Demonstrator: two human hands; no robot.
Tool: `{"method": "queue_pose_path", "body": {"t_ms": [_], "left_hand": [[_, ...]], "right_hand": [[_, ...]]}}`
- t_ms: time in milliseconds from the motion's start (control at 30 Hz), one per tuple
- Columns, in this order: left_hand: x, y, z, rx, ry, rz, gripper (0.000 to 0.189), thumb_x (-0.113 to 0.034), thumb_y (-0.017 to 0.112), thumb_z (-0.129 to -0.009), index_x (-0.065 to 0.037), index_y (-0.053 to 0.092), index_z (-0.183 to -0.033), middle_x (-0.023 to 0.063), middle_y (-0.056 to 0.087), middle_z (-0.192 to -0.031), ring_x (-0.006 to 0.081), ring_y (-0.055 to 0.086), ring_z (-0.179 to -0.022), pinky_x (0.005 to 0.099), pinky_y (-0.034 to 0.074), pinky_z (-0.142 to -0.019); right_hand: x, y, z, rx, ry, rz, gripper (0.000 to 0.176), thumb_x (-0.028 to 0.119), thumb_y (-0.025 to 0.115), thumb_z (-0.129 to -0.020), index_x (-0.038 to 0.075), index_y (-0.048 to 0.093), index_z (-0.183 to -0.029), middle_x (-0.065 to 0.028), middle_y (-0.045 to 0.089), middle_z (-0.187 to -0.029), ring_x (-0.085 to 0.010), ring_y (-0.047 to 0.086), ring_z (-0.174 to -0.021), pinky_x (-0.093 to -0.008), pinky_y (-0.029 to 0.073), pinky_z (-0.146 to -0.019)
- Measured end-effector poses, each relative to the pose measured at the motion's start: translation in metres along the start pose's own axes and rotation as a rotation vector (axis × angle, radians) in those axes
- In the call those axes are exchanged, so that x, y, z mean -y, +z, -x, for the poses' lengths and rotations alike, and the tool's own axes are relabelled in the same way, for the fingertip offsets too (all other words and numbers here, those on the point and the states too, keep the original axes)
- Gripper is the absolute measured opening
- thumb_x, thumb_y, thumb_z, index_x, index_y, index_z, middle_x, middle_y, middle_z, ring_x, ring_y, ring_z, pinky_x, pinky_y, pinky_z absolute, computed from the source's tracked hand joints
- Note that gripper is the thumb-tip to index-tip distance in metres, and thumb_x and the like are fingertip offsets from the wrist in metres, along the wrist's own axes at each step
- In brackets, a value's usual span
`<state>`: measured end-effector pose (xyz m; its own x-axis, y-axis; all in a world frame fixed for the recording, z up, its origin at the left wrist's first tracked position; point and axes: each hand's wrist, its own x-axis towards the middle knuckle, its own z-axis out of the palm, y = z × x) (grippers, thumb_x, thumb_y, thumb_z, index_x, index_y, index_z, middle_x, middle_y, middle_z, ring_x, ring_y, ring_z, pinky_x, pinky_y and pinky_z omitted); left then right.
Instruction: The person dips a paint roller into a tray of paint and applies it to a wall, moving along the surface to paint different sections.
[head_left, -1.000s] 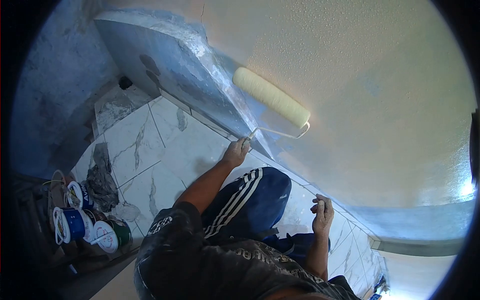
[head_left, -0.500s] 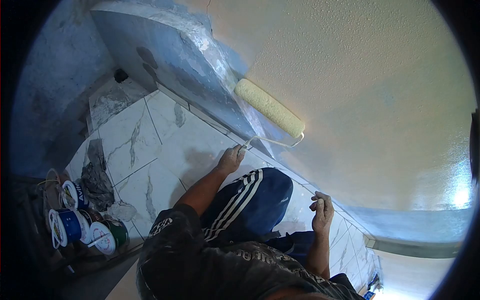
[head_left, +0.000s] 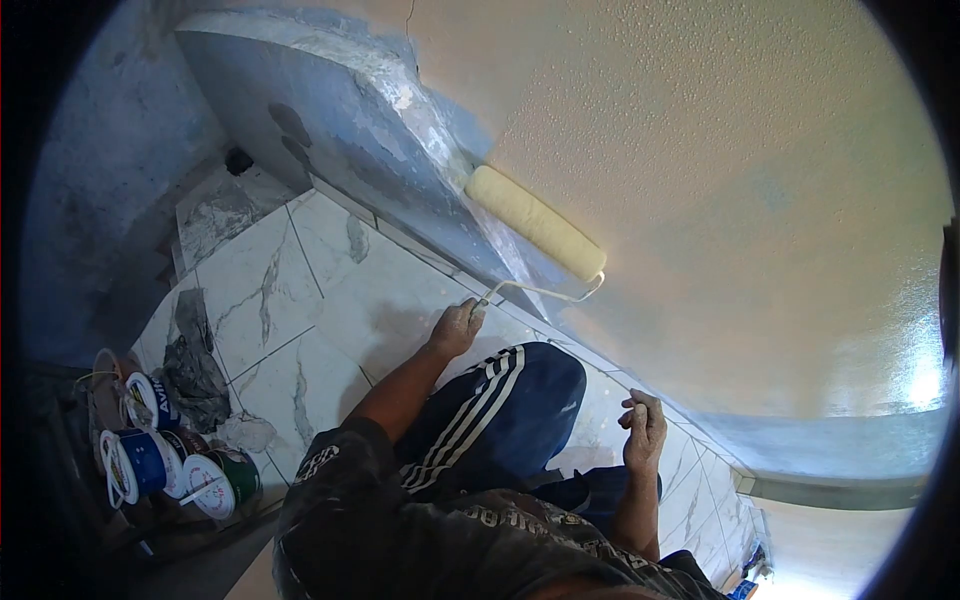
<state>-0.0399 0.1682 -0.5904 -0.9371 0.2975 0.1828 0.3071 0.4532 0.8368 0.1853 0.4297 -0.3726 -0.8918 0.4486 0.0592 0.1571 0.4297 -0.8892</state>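
My left hand [head_left: 457, 328] is closed around the handle of a paint roller [head_left: 537, 223], low beside the wall. The roller's pale, fluffy sleeve lies against the wall [head_left: 700, 250], at the border between its beige coating and a bare bluish-white strip. A thin bent wire frame [head_left: 545, 293] joins the sleeve to the handle, which is mostly hidden in my fist. My right hand [head_left: 645, 428] is raised near the foot of the wall, past my knee. Its fingers are loosely bent and a little apart, with nothing seen in them.
White marbled tiles [head_left: 260, 290] cover the floor. Several paint buckets [head_left: 222, 483] stand at the lower left beside a crumpled grey sheet [head_left: 195, 365]. A recessed bluish wall section [head_left: 320, 110] lies at upper left. My bent knee [head_left: 545, 390] is close to the wall.
The roller and my left hand have shifted slightly down and to the left in view. The sleeve's surface looks smoother than before. My right hand has barely moved.
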Motion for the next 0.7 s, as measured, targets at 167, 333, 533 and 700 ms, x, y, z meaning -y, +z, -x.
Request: {"method": "queue_pose_path", "body": {"t_ms": [167, 333, 533, 700], "left_hand": [[-0.046, -0.021, -0.028, 0.007, 0.062, 0.109, 0.029, -0.029, 0.054, -0.094, 0.000, 0.054, -0.097, 0.0268, 0.061, -0.076, 0.0491, 0.058, -0.076, 0.0546, 0.045, -0.067], [-0.089, -0.041, -0.052, -0.031, 0.166, 0.076, 0.028, -0.027, 0.054, -0.094, 0.000, 0.054, -0.095, 0.0274, 0.060, -0.075, 0.0494, 0.058, -0.076, 0.0542, 0.044, -0.064], [-0.145, -0.067, -0.076, -0.057, 0.206, 0.156, 0.027, -0.027, 0.051, -0.095, 0.000, 0.052, -0.091, 0.0275, 0.059, -0.072, 0.0498, 0.057, -0.073, 0.0551, 0.043, -0.063], [-0.208, -0.101, -0.092, -0.053, 0.230, 0.190, 0.028, -0.028, 0.049, -0.097, 0.000, 0.051, -0.092, 0.0244, 0.054, -0.064, 0.0484, 0.056, -0.066, 0.0522, 0.041, -0.057]], "right_hand": [[0.001, 0.001, 0.000, 0.000, 0.026, 0.002, 0.043, 0.036, 0.052, -0.099, -0.004, 0.060, -0.113, -0.0119, 0.064, -0.086, -0.0137, 0.057, -0.064, -0.0280, 0.048, -0.062], [0.000, 0.001, 0.003, -0.030, 0.009, -0.031, 0.040, 0.034, 0.052, -0.099, -0.003, 0.061, -0.113, -0.0114, 0.064, -0.086, -0.0135, 0.056, -0.064, -0.0281, 0.047, -0.062], [0.000, -0.003, 0.006, -0.059, -0.054, -0.022, 0.038, 0.032, 0.051, -0.099, -0.002, 0.061, -0.112, -0.0118, 0.064, -0.084, -0.0149, 0.058, -0.065, -0.0289, 0.049, -0.062], [0.002, -0.008, 0.009, -0.087, -0.074, -0.011, 0.037, 0.032, 0.051, -0.099, -0.002, 0.062, -0.110, -0.0142, 0.065, -0.083, -0.0181, 0.061, -0.066, -0.0308, 0.051, -0.062]]}}
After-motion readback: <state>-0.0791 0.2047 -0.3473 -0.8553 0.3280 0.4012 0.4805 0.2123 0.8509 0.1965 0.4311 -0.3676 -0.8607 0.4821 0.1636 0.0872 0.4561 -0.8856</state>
